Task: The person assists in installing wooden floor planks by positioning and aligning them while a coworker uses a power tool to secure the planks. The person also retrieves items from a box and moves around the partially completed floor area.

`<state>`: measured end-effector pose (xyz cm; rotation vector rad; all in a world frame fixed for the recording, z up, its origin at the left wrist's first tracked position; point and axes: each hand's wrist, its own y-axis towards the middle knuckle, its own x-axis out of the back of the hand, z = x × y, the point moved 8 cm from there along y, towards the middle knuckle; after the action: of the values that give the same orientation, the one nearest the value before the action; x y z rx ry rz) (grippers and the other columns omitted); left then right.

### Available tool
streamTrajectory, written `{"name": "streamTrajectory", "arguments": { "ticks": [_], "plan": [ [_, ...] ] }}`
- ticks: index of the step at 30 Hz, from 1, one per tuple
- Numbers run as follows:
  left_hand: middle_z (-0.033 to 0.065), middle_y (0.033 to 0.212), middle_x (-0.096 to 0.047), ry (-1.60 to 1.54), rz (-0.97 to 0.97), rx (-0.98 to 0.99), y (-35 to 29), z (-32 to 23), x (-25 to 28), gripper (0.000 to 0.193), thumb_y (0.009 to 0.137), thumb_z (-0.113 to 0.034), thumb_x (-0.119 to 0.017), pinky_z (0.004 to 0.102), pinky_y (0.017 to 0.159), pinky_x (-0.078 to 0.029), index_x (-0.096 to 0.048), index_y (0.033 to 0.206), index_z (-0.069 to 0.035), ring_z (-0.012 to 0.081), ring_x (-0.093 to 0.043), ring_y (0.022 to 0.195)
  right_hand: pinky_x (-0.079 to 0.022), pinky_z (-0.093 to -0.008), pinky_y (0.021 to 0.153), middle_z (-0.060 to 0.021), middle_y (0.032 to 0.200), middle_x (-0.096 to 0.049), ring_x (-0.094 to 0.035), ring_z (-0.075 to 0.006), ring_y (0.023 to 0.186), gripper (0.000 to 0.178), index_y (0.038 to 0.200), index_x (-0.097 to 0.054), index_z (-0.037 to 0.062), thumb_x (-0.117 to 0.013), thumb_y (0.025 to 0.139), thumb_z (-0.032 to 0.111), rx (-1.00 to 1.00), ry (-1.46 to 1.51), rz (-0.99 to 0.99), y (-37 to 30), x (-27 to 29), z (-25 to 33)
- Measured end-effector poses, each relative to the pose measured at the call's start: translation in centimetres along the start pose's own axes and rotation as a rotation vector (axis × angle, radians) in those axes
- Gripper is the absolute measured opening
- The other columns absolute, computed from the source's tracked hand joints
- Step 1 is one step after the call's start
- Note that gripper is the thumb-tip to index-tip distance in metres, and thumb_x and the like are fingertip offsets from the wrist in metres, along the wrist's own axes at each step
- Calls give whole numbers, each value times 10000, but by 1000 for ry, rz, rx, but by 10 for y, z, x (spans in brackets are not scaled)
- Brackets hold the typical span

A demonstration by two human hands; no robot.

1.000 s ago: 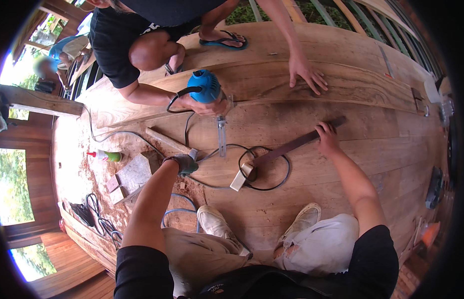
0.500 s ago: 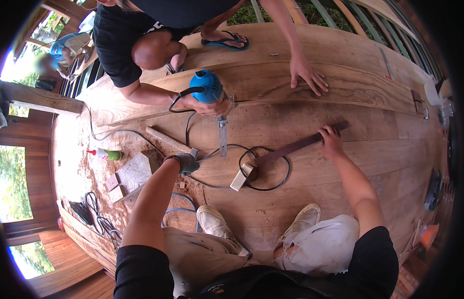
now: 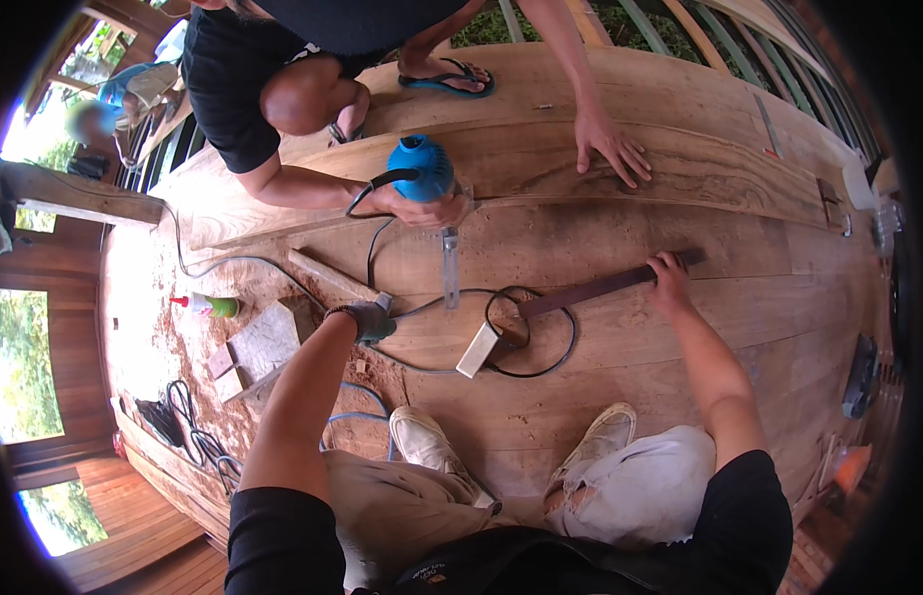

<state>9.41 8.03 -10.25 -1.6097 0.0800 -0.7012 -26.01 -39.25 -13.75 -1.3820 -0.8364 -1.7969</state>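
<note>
My right hand [image 3: 669,286] is closed around the far end of a dark, flat, narrow strip [image 3: 600,291], which slants over the floorboards. By its near end lies a pale block [image 3: 480,349] with a dark side; whether they touch is hard to tell. My left hand [image 3: 373,322], in a dark glove, is closed low over the floor beside a small grey metal piece [image 3: 384,300] and a wooden stick [image 3: 328,272]. What its fingers hold is hidden. Opposite me, a co-worker's hand grips a blue corded trim router [image 3: 420,171] on a long curved plank [image 3: 541,169].
The co-worker's other hand [image 3: 612,149] presses the plank flat. Black cable [image 3: 571,332] loops around the strip's near end. At left are a green-and-red glue bottle [image 3: 212,306], a grey slab [image 3: 268,342], sawdust and coiled cords [image 3: 189,426]. Another person sits at far left.
My right hand and the dark strip have shifted slightly right and away from me. The co-worker's router has moved a little to the right along the plank. My left hand is almost unmoved.
</note>
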Motion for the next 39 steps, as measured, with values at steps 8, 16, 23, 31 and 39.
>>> {"name": "streamTrajectory", "arguments": {
  "ticks": [8,16,23,31,39],
  "plan": [
    [182,963,-714,-1,31,-37,-16,-14,8,596,889,-232,-563,418,708,-550,-369,1425,-58,291,-699,836,-437,-446,1043,-151,1320,-549,-489,-377,1250,515,1189,-650,63,-716,681,12,-135,8,116,-10,-9,-40],
    [141,991,-742,185,-321,-148,29,23,31,420,889,-381,-538,408,734,-562,-673,1100,-43,276,-711,823,-438,-434,1064,-160,1382,-528,-506,-375,1259,533,1257,-620,81,-699,739,-17,-244,-249,235,-40,0,-86],
    [150,999,-747,93,-181,-10,37,36,50,413,871,-384,-546,418,802,-549,-769,987,-56,280,-712,911,-451,-439,1045,-163,1320,-595,-556,-349,1223,494,1278,-630,97,-656,787,54,-212,-381,463,-35,18,-68],
    [172,1132,-709,145,-264,87,8,99,42,367,816,-258,-581,414,876,-535,-743,1082,-64,302,-685,1029,-486,-432,1001,-189,1238,-649,-606,-360,1166,464,1265,-652,84,-669,805,144,-72,-413,763,10,38,-45],
    [154,880,-736,-56,-141,257,4,119,24,295,909,-215,-506,397,660,-576,-726,919,-18,260,-711,721,-521,-454,922,-184,1161,-671,-630,-359,1103,376,1175,-675,57,-641,804,114,-55,-327,675,57,33,32]
  ]
}}
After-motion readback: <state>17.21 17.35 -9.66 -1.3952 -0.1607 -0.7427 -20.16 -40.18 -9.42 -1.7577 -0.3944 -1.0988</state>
